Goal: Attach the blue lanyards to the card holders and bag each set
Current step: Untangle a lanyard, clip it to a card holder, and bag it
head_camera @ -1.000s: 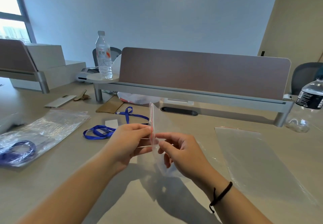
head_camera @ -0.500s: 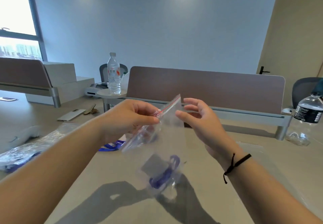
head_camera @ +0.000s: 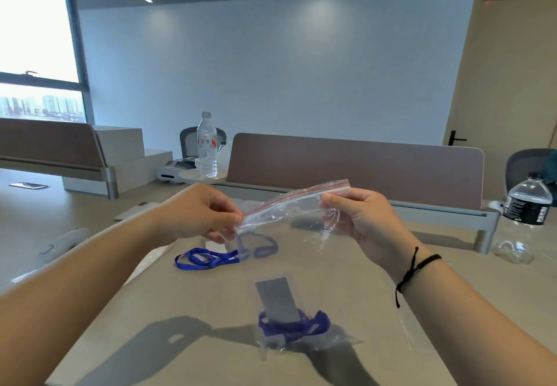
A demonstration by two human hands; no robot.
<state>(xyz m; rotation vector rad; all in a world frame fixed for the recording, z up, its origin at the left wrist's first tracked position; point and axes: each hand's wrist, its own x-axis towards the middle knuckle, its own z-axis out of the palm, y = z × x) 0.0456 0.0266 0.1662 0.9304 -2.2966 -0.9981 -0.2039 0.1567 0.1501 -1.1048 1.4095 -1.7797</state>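
clear bag (head_camera: 289,265), both hands pinching; two blue lanyards, two bottles.

The card holder (head_camera: 280,299) hanging in the clear bag (head_camera: 297,208) has its lower end covered by the coiled blue lanyard (head_camera: 294,327). Near the table's (head_camera: 346,289) far edge, 2 more lanyard loops (head_camera: 257,245) blur behind the bag's plastic. The black-labelled bottle's (head_camera: 526,217) print is too small to read.

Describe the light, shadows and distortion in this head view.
Head view: bright window at far left is blown out; hard shadows of the arms fall on the table toward the camera; the clear zip bag held between left hand and right hand shows faint glints; wide-angle bending curves the ceiling lights and stretches the forearms.
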